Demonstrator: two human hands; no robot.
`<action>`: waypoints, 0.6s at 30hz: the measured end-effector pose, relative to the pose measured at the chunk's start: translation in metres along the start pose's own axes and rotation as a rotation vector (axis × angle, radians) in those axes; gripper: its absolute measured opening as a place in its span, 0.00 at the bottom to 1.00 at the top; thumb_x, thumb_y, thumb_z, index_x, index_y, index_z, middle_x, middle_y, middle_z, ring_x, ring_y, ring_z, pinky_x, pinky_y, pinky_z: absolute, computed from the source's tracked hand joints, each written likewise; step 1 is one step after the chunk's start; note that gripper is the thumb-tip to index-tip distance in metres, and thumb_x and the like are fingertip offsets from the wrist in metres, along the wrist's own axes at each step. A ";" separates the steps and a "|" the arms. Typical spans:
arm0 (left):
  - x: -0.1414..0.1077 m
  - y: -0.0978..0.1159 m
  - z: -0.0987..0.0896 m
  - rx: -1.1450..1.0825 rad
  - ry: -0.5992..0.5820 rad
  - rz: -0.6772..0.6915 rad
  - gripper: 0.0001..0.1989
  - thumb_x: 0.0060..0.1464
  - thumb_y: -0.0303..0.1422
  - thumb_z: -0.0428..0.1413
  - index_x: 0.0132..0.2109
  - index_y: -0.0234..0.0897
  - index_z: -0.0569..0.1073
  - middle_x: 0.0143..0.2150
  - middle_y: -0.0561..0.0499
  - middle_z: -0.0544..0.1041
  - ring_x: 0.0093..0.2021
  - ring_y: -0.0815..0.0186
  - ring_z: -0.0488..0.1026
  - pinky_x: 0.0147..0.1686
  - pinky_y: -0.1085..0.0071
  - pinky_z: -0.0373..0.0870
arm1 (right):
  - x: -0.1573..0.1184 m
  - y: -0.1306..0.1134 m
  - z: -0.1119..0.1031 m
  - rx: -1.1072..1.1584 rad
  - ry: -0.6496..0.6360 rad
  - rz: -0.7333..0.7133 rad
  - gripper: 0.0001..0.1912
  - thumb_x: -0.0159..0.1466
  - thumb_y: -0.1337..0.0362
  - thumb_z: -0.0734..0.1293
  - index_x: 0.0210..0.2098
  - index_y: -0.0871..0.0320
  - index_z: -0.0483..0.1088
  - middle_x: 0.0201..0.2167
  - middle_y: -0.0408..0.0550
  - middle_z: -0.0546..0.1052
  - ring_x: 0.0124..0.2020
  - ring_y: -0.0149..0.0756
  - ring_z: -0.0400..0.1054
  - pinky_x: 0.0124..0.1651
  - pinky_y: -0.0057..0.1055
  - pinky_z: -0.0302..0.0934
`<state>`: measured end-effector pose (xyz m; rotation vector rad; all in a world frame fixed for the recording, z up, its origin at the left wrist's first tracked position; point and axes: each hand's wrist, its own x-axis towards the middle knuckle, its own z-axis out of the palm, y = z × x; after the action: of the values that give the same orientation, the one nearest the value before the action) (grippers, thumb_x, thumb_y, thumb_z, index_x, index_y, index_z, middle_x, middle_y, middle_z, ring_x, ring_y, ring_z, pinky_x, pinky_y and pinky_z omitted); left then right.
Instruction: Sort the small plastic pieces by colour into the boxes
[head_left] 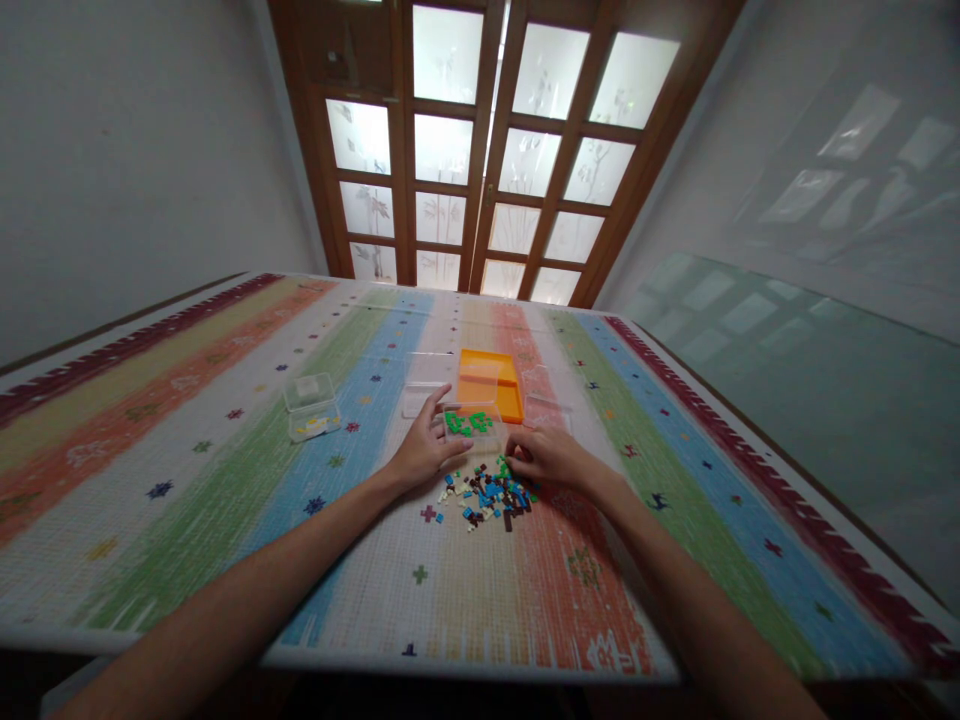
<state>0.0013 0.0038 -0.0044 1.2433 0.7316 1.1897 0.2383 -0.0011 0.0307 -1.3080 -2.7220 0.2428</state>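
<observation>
Head view: from the near edge of the striped-cloth table, two bare forearms reach toward the middle. Nearest lies a loose pile of small bricks, blue, brown, cream and green, between the hands and slightly nearer the near edge. The right hand is at the pile's far right margin, thumb and fingertips drawn together beside green bricks; whether they pinch one cannot be told. The left hand, thumb and fingers spread apart, is beyond the pile's left margin, at the near left corner of a clear box containing green bricks. Toward the table's left edge is an open clear case with yellow pieces. Farther, an open orange case lies behind the clear box; paned doors stand past the far edge.
</observation>
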 end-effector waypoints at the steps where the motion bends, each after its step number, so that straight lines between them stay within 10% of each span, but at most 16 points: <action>1: 0.000 0.000 0.000 -0.001 0.000 -0.002 0.44 0.44 0.25 0.68 0.65 0.47 0.58 0.57 0.44 0.66 0.51 0.57 0.76 0.55 0.50 0.71 | 0.000 0.000 0.001 -0.006 0.001 0.001 0.05 0.61 0.69 0.66 0.36 0.60 0.74 0.28 0.47 0.77 0.28 0.33 0.67 0.31 0.26 0.50; 18: 0.000 0.001 0.000 0.011 -0.023 -0.001 0.45 0.44 0.26 0.68 0.65 0.47 0.57 0.58 0.43 0.65 0.49 0.58 0.76 0.54 0.51 0.72 | 0.012 -0.011 -0.029 0.137 0.132 0.001 0.06 0.60 0.68 0.66 0.36 0.61 0.74 0.21 0.39 0.71 0.21 0.27 0.58 0.30 0.25 0.48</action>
<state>0.0007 0.0034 -0.0035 1.2636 0.7229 1.1705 0.2277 0.0043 0.0615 -1.2423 -2.5468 0.3247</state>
